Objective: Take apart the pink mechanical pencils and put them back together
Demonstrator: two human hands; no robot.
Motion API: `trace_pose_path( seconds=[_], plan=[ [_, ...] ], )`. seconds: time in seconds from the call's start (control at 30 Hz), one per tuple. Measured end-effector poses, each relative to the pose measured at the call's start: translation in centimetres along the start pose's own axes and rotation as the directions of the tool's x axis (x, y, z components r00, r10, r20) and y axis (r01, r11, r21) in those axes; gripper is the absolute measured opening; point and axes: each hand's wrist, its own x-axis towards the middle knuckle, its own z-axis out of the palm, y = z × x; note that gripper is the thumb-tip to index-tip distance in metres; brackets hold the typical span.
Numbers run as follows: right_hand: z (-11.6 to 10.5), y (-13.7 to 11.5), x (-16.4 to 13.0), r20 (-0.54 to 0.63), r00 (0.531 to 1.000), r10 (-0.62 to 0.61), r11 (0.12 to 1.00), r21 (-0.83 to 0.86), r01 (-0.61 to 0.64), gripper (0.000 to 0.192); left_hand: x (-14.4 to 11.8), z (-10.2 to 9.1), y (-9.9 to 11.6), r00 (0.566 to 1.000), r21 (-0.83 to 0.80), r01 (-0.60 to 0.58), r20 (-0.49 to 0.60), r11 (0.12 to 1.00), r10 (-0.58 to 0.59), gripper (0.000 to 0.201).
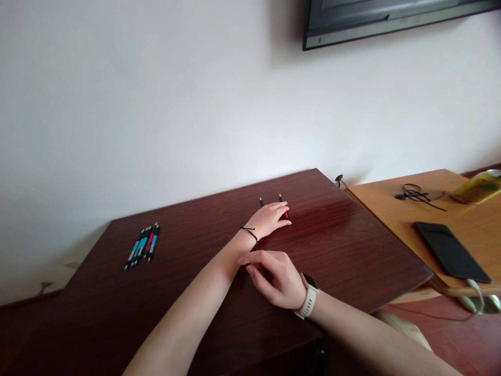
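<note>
My left hand (269, 220), with a thin black band on the wrist, lies on the dark red-brown table (344, 245) over two pens. The red pen (282, 202) shows between its fingers and its black tip pokes out beyond them. The tip of a second, dark pen (261, 201) sticks out behind the knuckles. My right hand (274, 277), with a white watch on the wrist, rests on the table just behind my left wrist. Its fingers are loosely curled and hold nothing. A bunch of several teal and red pens (143, 245) lies at the table's left.
A lighter wooden table (391, 209) adjoins on the right, with a black tablet (450, 250), a black cable (417, 194) and a yellow packet (477, 188) on it. A wall-mounted screen (387, 21) hangs above. The white wall runs right behind the table.
</note>
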Motion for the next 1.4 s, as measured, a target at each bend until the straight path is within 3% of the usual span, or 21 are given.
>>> trace_pose_path(
  seconds=[0.4,0.63,1.4],
  plan=[
    [0.0,0.1,-0.1,0.028,1.0,0.002,1.0,0.005,-0.003,0.026,-2.4,-2.1,0.0,0.996,0.101,0.088,-0.018,0.991,-0.087,0.052],
    [0.0,0.2,-0.1,0.042,0.999,0.005,1.0,0.003,-0.005,0.027,-2.7,-1.6,0.2,0.999,0.129,0.053,-0.007,0.99,-0.053,0.049],
    [0.0,0.2,0.0,0.036,0.998,-0.052,0.999,0.008,0.052,0.029,-2.4,-1.3,-0.2,0.994,0.063,0.113,-0.012,0.992,-0.112,0.048]
  ],
)
